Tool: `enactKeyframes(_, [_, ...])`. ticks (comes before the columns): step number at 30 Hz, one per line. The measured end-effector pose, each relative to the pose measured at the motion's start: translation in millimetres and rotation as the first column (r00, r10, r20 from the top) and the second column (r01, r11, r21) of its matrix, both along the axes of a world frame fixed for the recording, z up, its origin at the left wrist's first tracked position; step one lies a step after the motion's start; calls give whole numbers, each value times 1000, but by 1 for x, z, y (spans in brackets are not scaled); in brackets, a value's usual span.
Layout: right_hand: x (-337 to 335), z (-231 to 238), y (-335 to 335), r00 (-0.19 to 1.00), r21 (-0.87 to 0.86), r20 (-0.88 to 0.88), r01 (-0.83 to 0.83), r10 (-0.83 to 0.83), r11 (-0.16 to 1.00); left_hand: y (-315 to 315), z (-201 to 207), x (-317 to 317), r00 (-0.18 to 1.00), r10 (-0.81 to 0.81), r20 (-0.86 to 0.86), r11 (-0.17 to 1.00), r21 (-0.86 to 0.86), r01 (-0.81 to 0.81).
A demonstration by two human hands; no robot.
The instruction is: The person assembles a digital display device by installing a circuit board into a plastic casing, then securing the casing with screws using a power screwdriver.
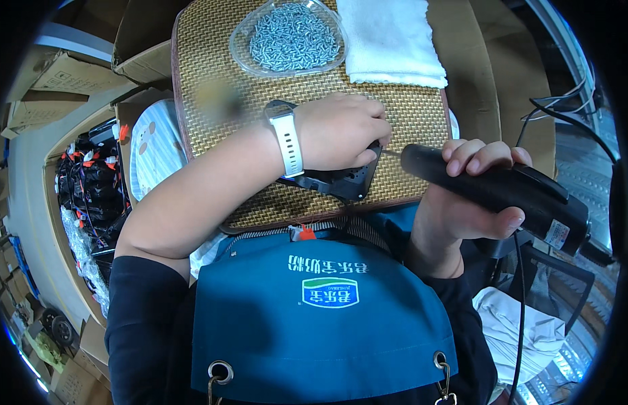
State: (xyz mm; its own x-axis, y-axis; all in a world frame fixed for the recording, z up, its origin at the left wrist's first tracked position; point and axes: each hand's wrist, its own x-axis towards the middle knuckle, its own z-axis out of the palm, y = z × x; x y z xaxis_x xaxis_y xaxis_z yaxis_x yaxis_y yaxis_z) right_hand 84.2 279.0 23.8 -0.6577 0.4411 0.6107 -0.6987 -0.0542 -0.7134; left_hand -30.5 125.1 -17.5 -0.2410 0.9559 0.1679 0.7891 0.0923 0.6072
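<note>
My right hand (469, 196) is wrapped round a black corded electric screwdriver (489, 185), held nearly level. Its thin bit points left toward the fingers of my left hand (341, 131). That hand, with a white-strapped watch (287, 145) on its wrist, lies over a black plastic part (358, 181) with its fingers curled down on it. Hand and wrist cover most of the part, and whether the fingertips also pinch something small is hidden. The part rests on a woven tan mat (253, 192). Beyond it stands a clear plastic tray (240, 50) full of small silvery screws (297, 37).
A folded white cloth (393, 44) lies at the mat's far right. On the left, an open carton (61, 223) holds several black parts with wires and orange pieces. A black cord (520, 317) hangs from the screwdriver. Cardboard (462, 74) stands behind the mat.
</note>
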Motion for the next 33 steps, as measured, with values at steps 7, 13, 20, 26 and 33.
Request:
enactKeyframes(7, [3,3,5,997,44,26,-68,66,997,-12,2,0,995,47,-84,998,33,-44])
enactKeyframes(13, [-10,5,1,996,26,-60,-69,71,997,-23,7,-6,992,110,-66,993,43,-107])
enactKeyframes(20, [-10,-6,-6,968,52,6,-251,251,967,-15,10,-14,995,79,56,996,-53,-76])
enactKeyframes(26, [-5,-6,0,978,4,4,-210,210,978,2,7,-30,982,80,169,968,-247,-37])
enactKeyframes(33, [1,-3,3,978,23,-8,-206,207,978,-4,17,-59,948,319,13,940,121,-318])
